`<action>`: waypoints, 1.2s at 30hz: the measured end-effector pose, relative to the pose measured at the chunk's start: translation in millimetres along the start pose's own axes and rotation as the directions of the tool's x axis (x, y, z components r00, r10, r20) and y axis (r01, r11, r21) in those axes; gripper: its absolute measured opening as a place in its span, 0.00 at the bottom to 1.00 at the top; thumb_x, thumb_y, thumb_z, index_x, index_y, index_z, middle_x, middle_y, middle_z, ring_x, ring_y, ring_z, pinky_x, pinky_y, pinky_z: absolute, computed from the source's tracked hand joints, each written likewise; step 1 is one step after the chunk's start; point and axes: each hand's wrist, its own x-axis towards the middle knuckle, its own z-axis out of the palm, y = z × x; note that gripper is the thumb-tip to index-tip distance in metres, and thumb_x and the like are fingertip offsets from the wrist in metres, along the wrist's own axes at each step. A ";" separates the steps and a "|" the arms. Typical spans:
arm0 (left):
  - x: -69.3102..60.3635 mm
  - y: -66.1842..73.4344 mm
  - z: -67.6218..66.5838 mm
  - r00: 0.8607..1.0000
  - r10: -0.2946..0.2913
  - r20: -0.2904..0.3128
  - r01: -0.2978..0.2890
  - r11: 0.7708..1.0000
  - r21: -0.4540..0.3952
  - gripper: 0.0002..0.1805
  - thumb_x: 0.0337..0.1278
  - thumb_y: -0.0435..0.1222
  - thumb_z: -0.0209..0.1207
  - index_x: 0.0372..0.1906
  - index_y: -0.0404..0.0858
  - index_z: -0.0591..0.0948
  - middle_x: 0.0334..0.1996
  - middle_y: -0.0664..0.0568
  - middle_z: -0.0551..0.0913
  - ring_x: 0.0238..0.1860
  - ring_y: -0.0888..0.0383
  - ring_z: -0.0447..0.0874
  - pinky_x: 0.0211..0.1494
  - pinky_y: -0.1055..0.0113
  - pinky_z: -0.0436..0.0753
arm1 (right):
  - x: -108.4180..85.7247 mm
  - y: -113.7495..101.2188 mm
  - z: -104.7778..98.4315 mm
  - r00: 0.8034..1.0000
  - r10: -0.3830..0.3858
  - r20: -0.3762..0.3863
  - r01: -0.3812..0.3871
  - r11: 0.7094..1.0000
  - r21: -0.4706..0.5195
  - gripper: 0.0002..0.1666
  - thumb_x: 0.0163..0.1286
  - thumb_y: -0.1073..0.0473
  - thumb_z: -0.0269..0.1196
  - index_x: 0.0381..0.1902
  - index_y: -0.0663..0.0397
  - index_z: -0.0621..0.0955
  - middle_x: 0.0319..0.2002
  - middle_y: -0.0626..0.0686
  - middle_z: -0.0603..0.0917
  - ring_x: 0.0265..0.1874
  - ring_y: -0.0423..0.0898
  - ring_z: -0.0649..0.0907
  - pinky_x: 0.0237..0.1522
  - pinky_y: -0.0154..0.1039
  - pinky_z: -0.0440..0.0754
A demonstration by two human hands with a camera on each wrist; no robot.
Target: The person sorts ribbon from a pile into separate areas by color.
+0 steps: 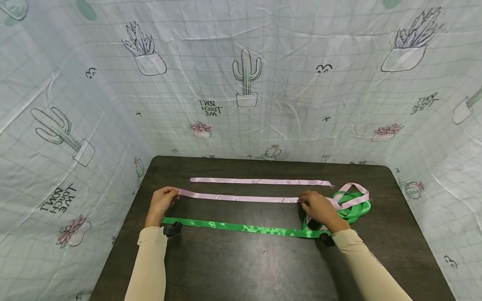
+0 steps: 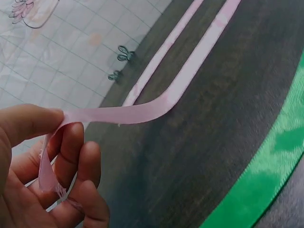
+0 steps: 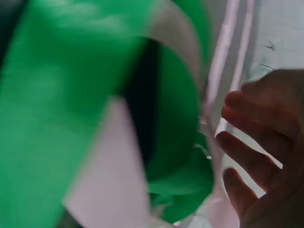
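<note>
My left hand (image 1: 162, 205) pinches the end of a pink ribbon (image 1: 241, 198) between thumb and fingers. The frayed tip hangs by the palm in the left wrist view, and the ribbon bends down toward the table. Over the ribbon's right part, my right hand (image 1: 320, 209) has loosely bent, parted fingers beside it. In the right wrist view I see no ribbon gripped by that hand (image 3: 261, 137). A second pink ribbon strip (image 1: 260, 181) lies straight behind. Nearer me a green ribbon (image 1: 241, 228) stretches across, below both hands.
A loose heap of green ribbon (image 1: 359, 211) and pink ribbon loops (image 1: 354, 200) lies at the right, by my right hand. The dark table (image 1: 241, 267) meets a cactus-print cloth (image 1: 286, 83) at its back and sides.
</note>
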 end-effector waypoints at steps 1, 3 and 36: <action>0.6 -0.6 0.4 1.000 -0.003 0.000 0.003 1.000 0.011 0.16 0.77 0.38 0.57 0.53 0.29 0.84 0.38 0.51 0.88 0.41 0.57 0.83 0.43 0.68 0.79 | -2.0 -0.2 2.4 1.000 -0.008 0.013 0.009 1.000 -0.028 0.10 0.70 0.67 0.66 0.46 0.65 0.89 0.52 0.64 0.88 0.54 0.65 0.85 0.59 0.65 0.80; 2.3 -2.7 1.2 1.000 -0.009 -0.001 0.009 1.000 0.027 0.16 0.76 0.37 0.57 0.53 0.29 0.84 0.39 0.49 0.88 0.40 0.58 0.83 0.43 0.68 0.78 | -5.6 0.6 5.4 1.000 -0.001 0.023 0.003 0.997 -0.074 0.13 0.71 0.65 0.67 0.49 0.66 0.88 0.56 0.64 0.87 0.59 0.66 0.83 0.66 0.68 0.74; 43.4 12.7 40.7 0.998 0.029 -0.050 -0.017 0.974 0.227 0.13 0.68 0.36 0.63 0.46 0.30 0.88 0.48 0.37 0.88 0.45 0.46 0.81 0.49 0.58 0.76 | -19.3 25.1 -7.9 0.921 0.388 -0.031 -0.389 0.921 -0.028 0.26 0.84 0.52 0.51 0.67 0.65 0.78 0.70 0.72 0.73 0.73 0.73 0.67 0.69 0.85 0.43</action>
